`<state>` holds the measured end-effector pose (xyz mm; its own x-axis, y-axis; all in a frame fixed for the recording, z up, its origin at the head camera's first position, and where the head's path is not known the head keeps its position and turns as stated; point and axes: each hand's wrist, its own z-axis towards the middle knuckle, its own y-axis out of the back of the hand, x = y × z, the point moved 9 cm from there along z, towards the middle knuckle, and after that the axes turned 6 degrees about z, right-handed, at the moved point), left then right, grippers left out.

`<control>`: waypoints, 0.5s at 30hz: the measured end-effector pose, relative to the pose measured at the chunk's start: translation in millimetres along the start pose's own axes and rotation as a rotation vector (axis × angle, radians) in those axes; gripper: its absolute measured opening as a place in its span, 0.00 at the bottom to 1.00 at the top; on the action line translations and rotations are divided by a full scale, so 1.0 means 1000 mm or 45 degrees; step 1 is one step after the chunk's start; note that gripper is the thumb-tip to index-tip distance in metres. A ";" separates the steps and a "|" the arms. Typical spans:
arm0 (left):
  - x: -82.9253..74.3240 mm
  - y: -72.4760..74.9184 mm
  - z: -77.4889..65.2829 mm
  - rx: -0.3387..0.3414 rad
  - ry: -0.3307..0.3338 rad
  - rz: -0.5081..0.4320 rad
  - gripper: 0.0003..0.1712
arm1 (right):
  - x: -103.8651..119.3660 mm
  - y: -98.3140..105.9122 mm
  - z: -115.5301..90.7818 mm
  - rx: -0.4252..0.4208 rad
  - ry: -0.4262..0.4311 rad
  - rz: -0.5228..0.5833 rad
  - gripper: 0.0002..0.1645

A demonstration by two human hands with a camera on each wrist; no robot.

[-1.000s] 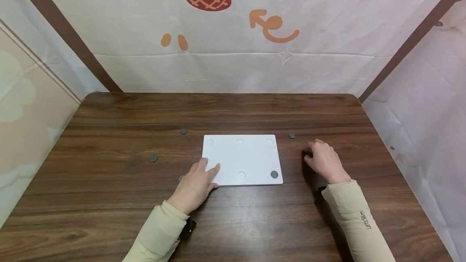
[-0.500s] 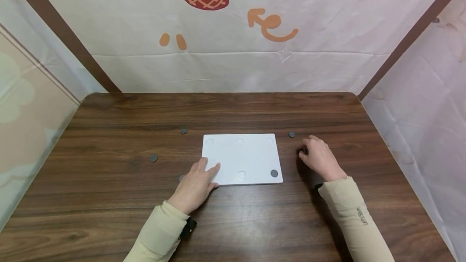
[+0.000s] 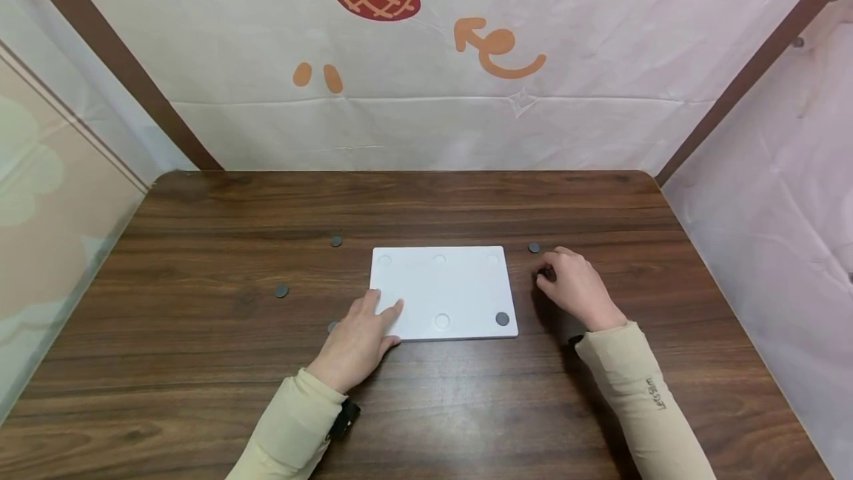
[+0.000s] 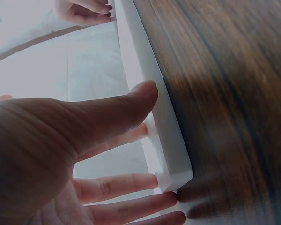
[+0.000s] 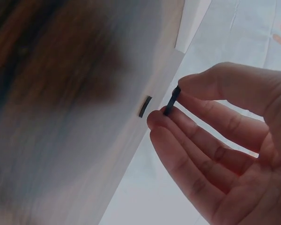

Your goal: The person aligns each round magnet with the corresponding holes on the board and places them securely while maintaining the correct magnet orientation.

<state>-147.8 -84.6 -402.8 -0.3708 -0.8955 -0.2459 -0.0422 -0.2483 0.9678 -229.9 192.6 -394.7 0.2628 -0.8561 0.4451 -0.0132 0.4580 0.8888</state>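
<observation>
A white rectangular board (image 3: 443, 291) with shallow round recesses lies on the table. A dark grey disc (image 3: 503, 318) sits in its near right recess. My left hand (image 3: 356, 339) rests on the board's near left corner, fingers fairly straight, with the thumb (image 4: 143, 96) against the near edge. That hand covers the corner beneath it. To the right of the board, my right hand (image 3: 574, 289) pinches a thin dark disc (image 5: 172, 101) between thumb and fingertips. Another disc (image 3: 534, 247) lies on the table just beyond this hand, also visible beside its fingertips in the right wrist view.
More dark discs lie left of the board: one at the far side (image 3: 336, 241), one farther left (image 3: 281, 291), and one partly hidden (image 3: 332, 327) by the left hand. A printed cloth (image 3: 426, 124) hangs behind the wooden table (image 3: 200, 361).
My right hand has moved left toward the board, still pinching its disc. The left hand and the board have stayed in place.
</observation>
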 end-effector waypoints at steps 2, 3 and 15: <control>0.000 0.000 0.000 -0.002 0.000 0.000 0.26 | 0.002 -0.001 0.001 0.001 -0.001 0.005 0.09; 0.000 0.000 0.000 -0.004 -0.002 0.000 0.26 | 0.003 -0.001 0.002 0.002 -0.002 0.008 0.09; 0.002 -0.001 -0.001 -0.004 0.011 -0.009 0.26 | 0.015 -0.006 0.010 0.018 0.026 -0.013 0.08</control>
<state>-147.6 -86.0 -404.2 -0.3629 -0.8968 -0.2532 -0.0416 -0.2559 0.9658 -235.5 174.5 -391.7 0.2826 -0.8557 0.4335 -0.0237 0.4456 0.8949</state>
